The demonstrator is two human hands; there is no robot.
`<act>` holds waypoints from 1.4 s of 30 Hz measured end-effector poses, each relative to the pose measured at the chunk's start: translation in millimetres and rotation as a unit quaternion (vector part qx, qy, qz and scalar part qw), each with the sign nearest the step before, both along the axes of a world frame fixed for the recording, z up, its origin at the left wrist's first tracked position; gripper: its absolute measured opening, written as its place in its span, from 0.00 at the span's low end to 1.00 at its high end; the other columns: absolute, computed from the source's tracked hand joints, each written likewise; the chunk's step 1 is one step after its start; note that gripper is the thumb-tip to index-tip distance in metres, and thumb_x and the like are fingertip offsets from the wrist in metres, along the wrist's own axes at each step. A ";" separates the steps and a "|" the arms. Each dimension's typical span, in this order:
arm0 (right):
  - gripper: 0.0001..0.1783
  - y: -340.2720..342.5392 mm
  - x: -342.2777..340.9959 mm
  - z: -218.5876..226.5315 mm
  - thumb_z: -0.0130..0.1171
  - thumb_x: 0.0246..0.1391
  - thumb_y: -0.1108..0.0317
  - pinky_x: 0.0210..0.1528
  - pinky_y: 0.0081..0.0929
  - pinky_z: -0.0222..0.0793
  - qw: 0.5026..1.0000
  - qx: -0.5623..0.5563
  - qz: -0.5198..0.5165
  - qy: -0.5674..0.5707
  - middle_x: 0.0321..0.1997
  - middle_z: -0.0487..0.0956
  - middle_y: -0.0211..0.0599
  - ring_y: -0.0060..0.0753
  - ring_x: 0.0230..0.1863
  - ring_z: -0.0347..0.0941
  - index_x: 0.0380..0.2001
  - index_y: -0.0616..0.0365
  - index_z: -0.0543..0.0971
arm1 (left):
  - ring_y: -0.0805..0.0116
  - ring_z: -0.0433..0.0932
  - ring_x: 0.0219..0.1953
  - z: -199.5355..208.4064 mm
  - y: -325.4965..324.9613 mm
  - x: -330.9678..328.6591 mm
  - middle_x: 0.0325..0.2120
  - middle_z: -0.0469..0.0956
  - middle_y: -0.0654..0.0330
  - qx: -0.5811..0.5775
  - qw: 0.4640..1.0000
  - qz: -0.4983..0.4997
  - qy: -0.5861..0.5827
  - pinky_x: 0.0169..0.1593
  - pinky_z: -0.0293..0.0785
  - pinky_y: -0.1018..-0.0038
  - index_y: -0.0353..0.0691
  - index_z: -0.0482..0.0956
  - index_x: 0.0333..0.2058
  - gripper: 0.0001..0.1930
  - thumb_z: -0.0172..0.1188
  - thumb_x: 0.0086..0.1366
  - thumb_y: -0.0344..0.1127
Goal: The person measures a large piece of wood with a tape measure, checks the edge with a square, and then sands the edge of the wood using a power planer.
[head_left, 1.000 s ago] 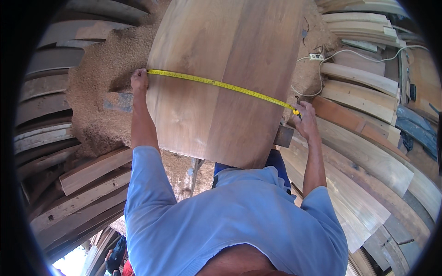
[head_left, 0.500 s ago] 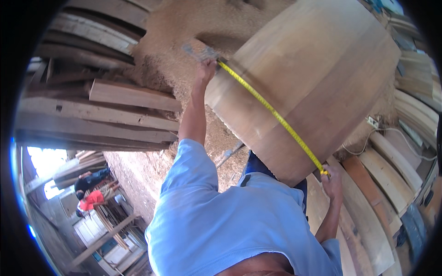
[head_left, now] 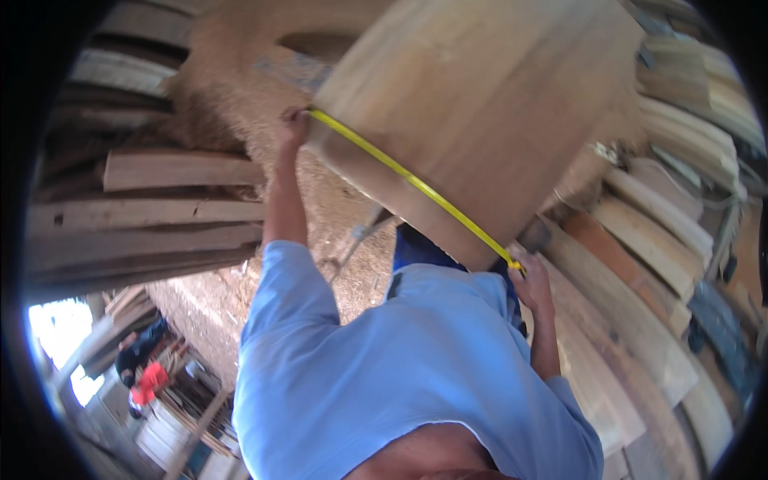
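Holding a yellow tape measure [head_left: 412, 182] by both ends, in left fingers [head_left: 296, 117] and right fingers [head_left: 529, 270], across a wooden panel [head_left: 488, 104], with sawdust [head_left: 232, 100] left of the panel and planks [head_left: 180, 170] on either side.

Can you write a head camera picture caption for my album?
Left hand and right hand hold a yellow tape measure across a wide wooden panel.

The left hand [head_left: 294, 126] is left of centre in the upper frame, fingers pinched together, its forearm [head_left: 284, 200] upright below it and the arm reaching out nearly straight. The right hand [head_left: 528, 278] sits lower, right of centre, fingers curled in, its wrist [head_left: 544, 310] below, the hands well apart.
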State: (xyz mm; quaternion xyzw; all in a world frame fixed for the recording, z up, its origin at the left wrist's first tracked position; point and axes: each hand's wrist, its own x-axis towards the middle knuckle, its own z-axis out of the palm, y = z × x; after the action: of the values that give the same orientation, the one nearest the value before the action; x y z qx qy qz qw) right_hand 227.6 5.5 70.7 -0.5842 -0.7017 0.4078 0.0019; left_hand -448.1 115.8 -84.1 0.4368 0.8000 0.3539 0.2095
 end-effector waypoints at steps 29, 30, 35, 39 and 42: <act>0.23 -24.1 2.3 2.5 0.61 0.50 0.65 0.60 0.44 0.66 0.997 -0.006 -0.073 -0.030 0.47 0.77 0.54 0.56 0.54 0.71 0.52 0.56 0.81 | 0.50 0.82 0.34 31.7 25.5 24.6 0.29 0.82 0.48 -0.078 0.986 -0.009 0.147 0.40 0.74 0.57 0.39 0.81 0.34 0.14 0.58 0.65 0.44; 0.23 -24.4 1.8 1.1 0.61 0.50 0.65 0.60 0.44 0.67 0.997 -0.016 -0.066 -0.032 0.47 0.77 0.54 0.57 0.53 0.72 0.51 0.57 0.81 | 0.49 0.81 0.34 21.2 19.3 14.3 0.29 0.82 0.47 -0.089 0.987 -0.007 0.136 0.40 0.74 0.57 0.38 0.80 0.34 0.14 0.58 0.65 0.44; 0.23 -20.0 7.5 -11.3 0.61 0.48 0.66 0.57 0.47 0.69 0.999 -0.021 -0.032 -0.008 0.45 0.79 0.57 0.59 0.51 0.75 0.50 0.60 0.81 | 0.45 0.81 0.38 22.1 26.3 27.6 0.33 0.82 0.45 -0.089 0.986 0.003 0.138 0.41 0.73 0.54 0.38 0.79 0.35 0.16 0.56 0.65 0.46; 0.21 6.5 0.0 12.1 0.59 0.47 0.65 0.54 0.45 0.71 0.997 -0.061 -0.022 0.031 0.43 0.82 0.58 0.59 0.48 0.77 0.46 0.62 0.82 | 0.43 0.79 0.45 44.7 30.4 95.3 0.42 0.82 0.47 -0.130 0.943 0.145 0.271 0.49 0.74 0.56 0.41 0.78 0.45 0.20 0.52 0.67 0.51; 0.21 23.3 13.0 10.8 0.59 0.47 0.64 0.52 0.42 0.72 0.998 -0.009 -0.038 0.056 0.42 0.82 0.59 0.58 0.46 0.78 0.44 0.65 0.82 | 0.35 0.64 0.63 51.2 39.4 142.4 0.60 0.67 0.37 -0.162 0.930 0.144 0.296 0.65 0.60 0.49 0.36 0.65 0.60 0.30 0.45 0.70 0.53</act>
State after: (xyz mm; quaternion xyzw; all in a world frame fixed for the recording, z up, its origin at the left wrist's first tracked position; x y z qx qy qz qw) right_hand 240.6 28.8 81.5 -0.5866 -0.6744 0.4455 0.0511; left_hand -305.8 155.2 -32.9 0.3621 0.9264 0.1004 -0.0226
